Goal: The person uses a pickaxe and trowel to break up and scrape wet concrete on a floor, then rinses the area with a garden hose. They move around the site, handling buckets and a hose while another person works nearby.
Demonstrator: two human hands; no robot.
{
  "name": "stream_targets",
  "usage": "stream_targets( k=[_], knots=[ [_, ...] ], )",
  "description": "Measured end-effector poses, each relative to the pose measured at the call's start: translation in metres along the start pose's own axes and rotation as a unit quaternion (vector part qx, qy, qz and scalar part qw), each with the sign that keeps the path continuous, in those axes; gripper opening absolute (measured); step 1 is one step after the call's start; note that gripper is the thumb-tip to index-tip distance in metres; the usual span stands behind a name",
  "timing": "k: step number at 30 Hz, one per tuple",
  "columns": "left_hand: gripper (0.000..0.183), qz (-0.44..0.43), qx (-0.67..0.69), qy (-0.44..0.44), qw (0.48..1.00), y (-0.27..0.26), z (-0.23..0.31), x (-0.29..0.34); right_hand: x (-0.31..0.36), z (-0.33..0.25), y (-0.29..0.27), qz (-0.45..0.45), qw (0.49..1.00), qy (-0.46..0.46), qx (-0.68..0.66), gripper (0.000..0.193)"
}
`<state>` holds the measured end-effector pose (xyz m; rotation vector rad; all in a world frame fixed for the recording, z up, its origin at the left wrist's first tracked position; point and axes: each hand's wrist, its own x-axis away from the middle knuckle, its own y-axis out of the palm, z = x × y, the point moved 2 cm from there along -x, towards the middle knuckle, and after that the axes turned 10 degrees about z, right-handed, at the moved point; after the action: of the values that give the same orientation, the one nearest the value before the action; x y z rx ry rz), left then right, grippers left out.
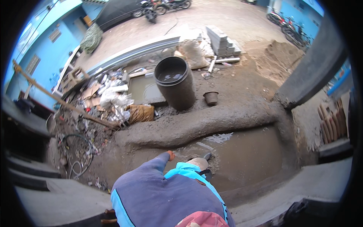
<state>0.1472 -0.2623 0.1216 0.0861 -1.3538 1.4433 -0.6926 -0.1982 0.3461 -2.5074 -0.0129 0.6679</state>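
My left hand (pixel 171 155) sticks out of a dark blue sleeve (pixel 145 174), above the near edge of a wet grey-brown slurry pool (pixel 249 159). Its fingers look curled in; anything in them is hidden. My right hand is out of view. Past the light blue hem (pixel 185 168) of my jacket, a beige trouser leg (pixel 199 162) ends in a dark boot (pixel 207 156) at the slurry. Small ripples and lumpy mud (pixel 214 163) surround the boot. A thick mud bank (pixel 200 123) borders the pool on its far side.
Beyond the bank stand a tall dark barrel (pixel 177 89) and a small bucket (pixel 211 98). Rubbish (pixel 109 94) and a slanting pole (pixel 64 96) lie left, with a looped hose (pixel 90 151). Grey blocks (pixel 221 43) and sand (pixel 281 55) are farther off. A pillar (pixel 317 68) rises right.
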Motion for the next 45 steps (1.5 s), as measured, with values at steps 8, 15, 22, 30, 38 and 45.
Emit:
stream_targets(
  k=[8,15,22,30,38,45],
  knots=[
    [0.028,0.130,0.329,-0.143,0.924,0.028,-0.064,0.055,0.095,-0.073,0.097,-0.181,0.875,-0.394,0.214,0.029],
    [0.021,0.272,0.369,-0.224,0.860,0.043,-0.131,0.124,0.327,-0.138,0.201,-0.739,0.640,-0.193,0.085,0.031],
    [0.029,0.216,0.714,-0.329,0.579,0.135,-0.307,0.264,0.464,-0.124,0.182,-0.817,0.489,-0.210,0.223,0.036],
    [0.020,0.419,0.661,-0.444,0.436,0.152,-0.395,0.359,0.647,-0.219,0.157,-0.823,0.222,-0.521,0.053,0.025],
    [0.018,0.349,0.729,-0.435,0.397,0.192,-0.343,0.354,0.824,-0.351,0.111,-0.738,0.368,-0.544,0.154,0.018],
    [0.032,0.361,0.666,-0.461,0.462,0.184,-0.359,0.362,0.948,-0.368,0.028,-0.847,0.288,-0.376,0.240,0.018]
  ],
)
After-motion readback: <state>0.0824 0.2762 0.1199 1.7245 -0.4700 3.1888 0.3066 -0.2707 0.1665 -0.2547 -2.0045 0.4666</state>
